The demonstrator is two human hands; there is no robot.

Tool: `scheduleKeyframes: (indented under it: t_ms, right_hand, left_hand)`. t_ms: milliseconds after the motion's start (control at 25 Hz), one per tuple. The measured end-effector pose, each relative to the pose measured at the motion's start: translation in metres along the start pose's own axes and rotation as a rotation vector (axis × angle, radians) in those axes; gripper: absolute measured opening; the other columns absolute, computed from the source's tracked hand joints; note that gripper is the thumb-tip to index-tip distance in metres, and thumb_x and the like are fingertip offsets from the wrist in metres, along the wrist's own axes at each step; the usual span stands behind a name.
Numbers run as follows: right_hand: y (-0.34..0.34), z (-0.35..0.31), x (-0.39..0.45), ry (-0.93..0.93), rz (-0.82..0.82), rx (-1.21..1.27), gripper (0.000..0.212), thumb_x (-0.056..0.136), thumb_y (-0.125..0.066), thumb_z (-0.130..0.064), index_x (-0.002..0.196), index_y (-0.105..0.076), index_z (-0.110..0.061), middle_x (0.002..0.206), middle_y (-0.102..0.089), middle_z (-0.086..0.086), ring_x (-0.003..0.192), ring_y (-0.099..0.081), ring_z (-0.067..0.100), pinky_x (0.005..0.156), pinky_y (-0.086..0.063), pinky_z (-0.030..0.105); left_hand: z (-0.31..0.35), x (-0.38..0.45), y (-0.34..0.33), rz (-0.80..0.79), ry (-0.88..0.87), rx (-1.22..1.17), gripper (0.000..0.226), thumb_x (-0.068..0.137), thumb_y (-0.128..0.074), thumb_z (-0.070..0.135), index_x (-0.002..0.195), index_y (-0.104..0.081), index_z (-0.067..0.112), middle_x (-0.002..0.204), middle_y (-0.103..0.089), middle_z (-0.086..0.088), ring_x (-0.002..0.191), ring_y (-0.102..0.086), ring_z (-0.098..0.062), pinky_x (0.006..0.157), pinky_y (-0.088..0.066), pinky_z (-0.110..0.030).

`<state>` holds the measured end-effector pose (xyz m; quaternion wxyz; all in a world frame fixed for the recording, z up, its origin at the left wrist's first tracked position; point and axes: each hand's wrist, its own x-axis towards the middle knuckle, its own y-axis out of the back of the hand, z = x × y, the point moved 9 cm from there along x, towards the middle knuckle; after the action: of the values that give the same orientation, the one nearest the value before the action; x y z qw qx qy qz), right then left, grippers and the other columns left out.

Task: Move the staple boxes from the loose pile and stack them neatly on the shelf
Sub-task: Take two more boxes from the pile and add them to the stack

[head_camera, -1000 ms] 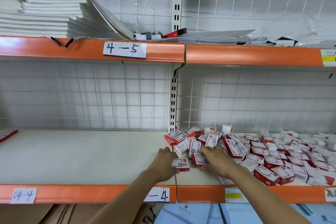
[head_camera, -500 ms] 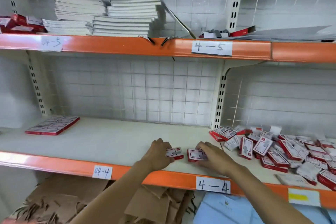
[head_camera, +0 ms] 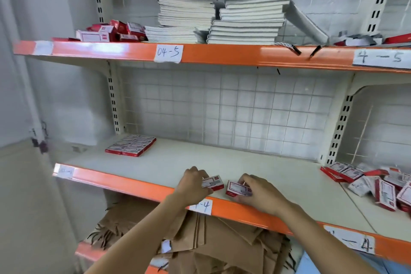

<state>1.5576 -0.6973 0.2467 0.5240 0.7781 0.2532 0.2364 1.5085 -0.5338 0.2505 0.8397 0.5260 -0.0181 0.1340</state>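
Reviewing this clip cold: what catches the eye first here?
Two hands at the front edge of the orange-trimmed shelf: the left hand and right hand each grip a red staple box. A loose pile sprawls at far right; a neat flat block of boxes sits back left.

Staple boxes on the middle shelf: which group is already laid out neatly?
The flat block of staple boxes at the shelf's back left, edges flush. The loose pile at right lies jumbled, and the hands each hold single boxes.
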Motion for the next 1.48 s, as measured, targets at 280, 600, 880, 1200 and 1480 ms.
scheduleKeyframes:
  t_ms: [280,600,880,1200,1480]
  right_hand:
    - [-0.04,-0.063,0.061,0.078,-0.04,0.019,0.047,0.082,-0.063,-0.048,0.12,-0.048,-0.024,0.12,-0.051,-0.003,0.107,-0.053,0.016,0.087,-0.043,0.03]
    - [-0.084,-0.122,0.159,0.221,-0.127,0.052,0.045,0.08,-0.064,-0.049,0.113,-0.052,-0.022,0.107,-0.044,-0.003,0.095,-0.055,0.015,0.074,-0.037,0.024]
    - [-0.111,-0.176,0.213,0.318,-0.15,0.097,0.043,0.08,-0.062,-0.036,0.118,-0.055,-0.019,0.113,-0.045,-0.002,0.104,-0.055,0.018,0.08,-0.037,0.021]
    - [-0.136,-0.232,0.233,0.364,-0.12,0.123,0.04,0.084,-0.057,-0.031,0.122,-0.054,-0.019,0.103,-0.036,-0.005,0.091,-0.051,0.013,0.079,-0.041,0.023]
    - [-0.142,-0.266,0.255,0.271,0.02,0.104,0.036,0.089,-0.056,-0.029,0.124,-0.054,-0.018,0.123,-0.04,-0.005,0.108,-0.055,0.008,0.084,-0.041,0.017]
  left_hand:
    - [-0.089,0.004,0.029,0.027,0.12,0.021,0.045,0.081,-0.068,0.032,0.121,-0.058,0.013,0.12,-0.052,-0.011,0.111,-0.049,-0.025,0.088,-0.041,-0.026]
    - [-0.19,0.032,0.067,0.01,0.247,0.094,0.035,0.082,-0.067,0.025,0.113,-0.062,0.01,0.117,-0.052,-0.01,0.105,-0.05,-0.024,0.079,-0.04,-0.025]
    - [-0.259,0.032,0.102,0.028,0.321,0.132,0.043,0.077,-0.073,0.028,0.117,-0.061,0.016,0.114,-0.058,-0.003,0.102,-0.053,-0.017,0.076,-0.037,-0.018]
    - [-0.327,0.044,0.132,0.014,0.353,0.091,0.049,0.074,-0.077,0.03,0.119,-0.059,0.022,0.105,-0.041,0.0,0.091,-0.043,-0.013,0.075,-0.035,-0.017]
    - [-0.372,0.066,0.159,0.077,0.273,0.05,0.052,0.069,-0.081,0.025,0.115,-0.06,0.014,0.111,-0.049,-0.005,0.092,-0.046,-0.014,0.075,-0.035,-0.018]
